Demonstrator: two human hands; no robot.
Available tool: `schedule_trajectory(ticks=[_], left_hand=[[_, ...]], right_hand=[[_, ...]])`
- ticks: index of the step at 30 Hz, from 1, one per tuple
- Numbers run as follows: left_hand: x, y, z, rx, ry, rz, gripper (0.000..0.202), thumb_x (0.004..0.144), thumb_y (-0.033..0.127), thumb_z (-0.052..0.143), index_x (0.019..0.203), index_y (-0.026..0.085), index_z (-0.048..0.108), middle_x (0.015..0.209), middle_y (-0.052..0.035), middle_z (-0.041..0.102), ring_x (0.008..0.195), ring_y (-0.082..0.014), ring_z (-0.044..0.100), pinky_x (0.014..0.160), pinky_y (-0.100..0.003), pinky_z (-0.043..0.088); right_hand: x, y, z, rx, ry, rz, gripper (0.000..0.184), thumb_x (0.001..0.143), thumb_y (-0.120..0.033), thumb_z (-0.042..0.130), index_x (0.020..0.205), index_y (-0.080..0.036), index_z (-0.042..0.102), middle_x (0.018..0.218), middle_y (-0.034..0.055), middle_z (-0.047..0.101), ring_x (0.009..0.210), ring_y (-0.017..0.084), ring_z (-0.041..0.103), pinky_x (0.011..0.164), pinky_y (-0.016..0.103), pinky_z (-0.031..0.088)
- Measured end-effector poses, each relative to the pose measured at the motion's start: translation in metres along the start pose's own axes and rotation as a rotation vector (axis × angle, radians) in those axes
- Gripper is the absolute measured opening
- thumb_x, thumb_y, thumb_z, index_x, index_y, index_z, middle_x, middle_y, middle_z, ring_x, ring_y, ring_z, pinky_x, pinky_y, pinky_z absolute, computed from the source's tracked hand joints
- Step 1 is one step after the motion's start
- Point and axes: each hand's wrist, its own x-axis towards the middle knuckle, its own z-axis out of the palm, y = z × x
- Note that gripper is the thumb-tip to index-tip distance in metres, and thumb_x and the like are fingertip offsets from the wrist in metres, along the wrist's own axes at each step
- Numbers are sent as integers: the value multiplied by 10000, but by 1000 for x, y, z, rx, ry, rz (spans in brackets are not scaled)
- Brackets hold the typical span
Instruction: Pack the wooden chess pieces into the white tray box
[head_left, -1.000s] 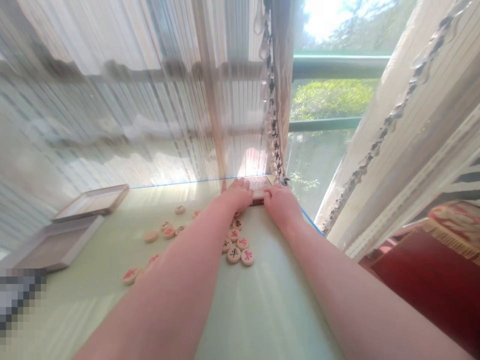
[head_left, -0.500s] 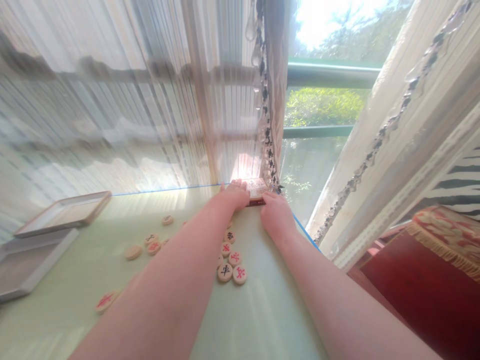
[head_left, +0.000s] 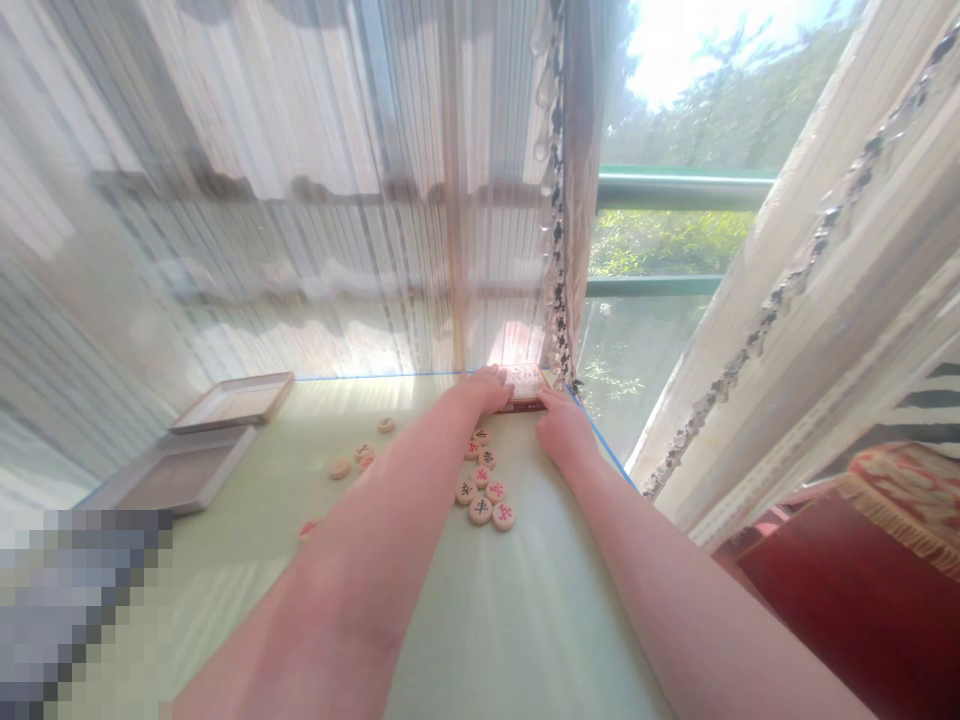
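Observation:
At the far corner of the pale green table [head_left: 480, 610], a small flat box [head_left: 528, 380] with a pale printed top and a dark red side lies between my hands. My left hand [head_left: 486, 388] grips its left side, fingers partly over the edge. Closed at the box's front right corner is my right hand [head_left: 564, 420]; its fingertips are partly hidden. Several round wooden Chinese chess pieces [head_left: 481, 510], marked in red or black, lie loosely clustered just in front of the box. More pieces [head_left: 340, 468] are scattered left of my left forearm, which hides some of the tabletop.
Two shallow trays stand at the table's left: a brown-rimmed one [head_left: 262, 405] behind a grey one [head_left: 217, 478]. Stringed curtains [head_left: 360, 250] hang along the back edge, with a window at right. A red cloth-covered piece of furniture [head_left: 847, 560] stands right. Lower left is pixelated.
The view has shifted left, so the table and trays appear farther right. Both hands stay at the box, with little visible movement against it.

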Motion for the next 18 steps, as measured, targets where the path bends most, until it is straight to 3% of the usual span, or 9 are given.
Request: schedule_trajectory(ticks=[2,4,7,9,13,18], left_hand=[[-11,-11,-4,-10,116,35,526,952,376,196,1425,173,300,1533,-95,233,1405,-231,217,1126,-461,202],[-28,-27,-13,-9,344,43,500,954,330,207,1383,141,380,1501,-90,316,1386,-205,263,1136,-370,212],[-68,-61,-31,-17,574,-51,446,941,271,250,1293,146,493,1422,-64,444,1347,-186,334,1117,-318,269],[-103,-87,-43,6,613,-116,418,920,227,288,1242,147,543,1369,-62,504,1324,-188,369,1111,-314,285],[-180,-143,-61,37,559,-219,385,885,193,333,1158,147,600,1275,-74,580,1226,-186,473,1088,-306,311],[-267,-204,-77,-127,560,-444,372,910,249,305,1058,143,630,1160,-91,639,1089,-201,551,980,-315,394]], right_hand=[[1,1,0,-24,4,-6,536,743,-50,404,1237,-128,597,1335,91,550,1250,182,473,1071,286,327],[1,2,0,-60,1,-29,527,749,-59,403,1232,-128,602,1336,88,550,1251,189,471,1065,288,332],[-1,4,-2,-137,4,-86,497,762,-68,403,1212,-91,614,1309,106,571,1236,214,479,1059,296,336],[-1,4,-4,-187,44,-90,488,771,-78,399,1211,-91,612,1304,115,572,1209,250,498,1034,340,363],[1,4,-3,-197,37,-179,439,781,-87,398,1129,-138,662,1218,101,630,1149,261,541,998,370,389],[-8,-20,-2,53,107,-361,380,848,-156,361,1009,-147,705,1200,140,630,1160,205,544,1036,291,345]])
